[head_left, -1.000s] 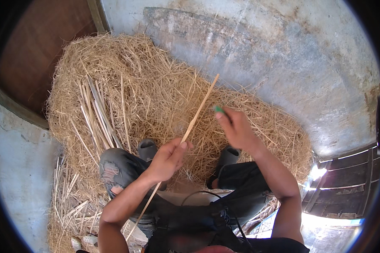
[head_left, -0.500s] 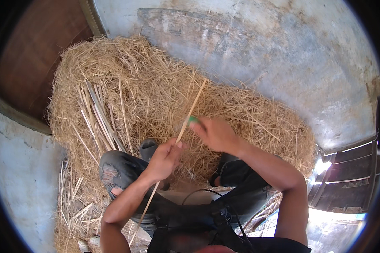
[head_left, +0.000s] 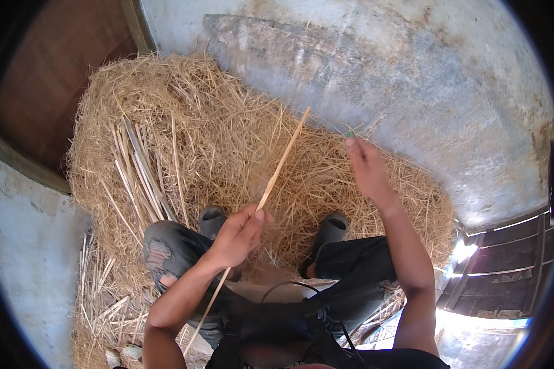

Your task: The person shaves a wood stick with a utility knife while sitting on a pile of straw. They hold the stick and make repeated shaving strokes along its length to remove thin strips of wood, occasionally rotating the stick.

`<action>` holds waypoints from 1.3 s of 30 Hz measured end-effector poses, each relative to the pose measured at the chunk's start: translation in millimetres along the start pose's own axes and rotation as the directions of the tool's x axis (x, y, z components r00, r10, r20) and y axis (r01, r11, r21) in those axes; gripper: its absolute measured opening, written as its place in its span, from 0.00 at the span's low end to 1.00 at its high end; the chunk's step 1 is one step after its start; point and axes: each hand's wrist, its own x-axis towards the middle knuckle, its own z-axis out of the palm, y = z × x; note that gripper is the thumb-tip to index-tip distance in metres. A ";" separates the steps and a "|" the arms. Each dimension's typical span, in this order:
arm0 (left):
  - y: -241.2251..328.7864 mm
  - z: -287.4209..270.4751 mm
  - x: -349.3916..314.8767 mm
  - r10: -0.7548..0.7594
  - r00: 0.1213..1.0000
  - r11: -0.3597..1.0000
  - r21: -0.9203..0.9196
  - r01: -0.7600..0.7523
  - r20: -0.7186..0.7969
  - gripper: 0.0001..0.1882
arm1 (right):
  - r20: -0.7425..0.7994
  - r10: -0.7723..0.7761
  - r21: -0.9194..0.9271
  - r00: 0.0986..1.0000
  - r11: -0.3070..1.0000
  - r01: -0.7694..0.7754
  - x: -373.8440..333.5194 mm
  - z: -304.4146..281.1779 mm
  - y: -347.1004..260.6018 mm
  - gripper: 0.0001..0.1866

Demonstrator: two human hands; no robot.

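My left hand is closed round a long, thin wooden stick. The stick slants from its upper tip, over the straw, down past my left forearm. Just above my fingers it has a slightly thicker, notched-looking spot. Up and to the right, my right hand is closed on a small green object, apart from the stick. Most of that object is hidden by my fingers, and its kind does not show. Fine, thin strands show beside it.
A bundle of sticks lies on the straw left of my knee. My dark clogs rest on the straw. A weathered grey-blue wall rises behind the heap, and a brown panel stands at the far left.
My right hand has moved from beside the stick up and to the right, carrying the green object. My left hand keeps its hold, and the stick has barely shifted.
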 end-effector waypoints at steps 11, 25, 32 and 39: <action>-9.4 -4.3 3.2 -0.090 0.994 0.996 0.015 0.091 -0.055 0.22 | 0.443 -0.175 0.108 0.879 0.984 0.142 -27.0 74.3 -45.6 0.29; -3.4 -7.8 -4.9 -0.013 1.000 0.994 0.110 0.012 0.012 0.21 | 0.009 -0.098 0.094 0.995 0.991 0.097 28.1 32.2 30.0 0.27; 0.4 -6.5 -5.0 0.011 1.000 0.984 0.176 -0.012 0.007 0.21 | 0.067 -0.260 0.236 0.963 0.942 0.238 8.2 44.8 -14.6 0.22; -4.8 -9.1 -5.0 0.049 0.998 0.967 0.253 -0.039 -0.032 0.20 | -0.001 -0.291 0.309 0.957 0.910 0.277 -1.3 51.7 -33.3 0.23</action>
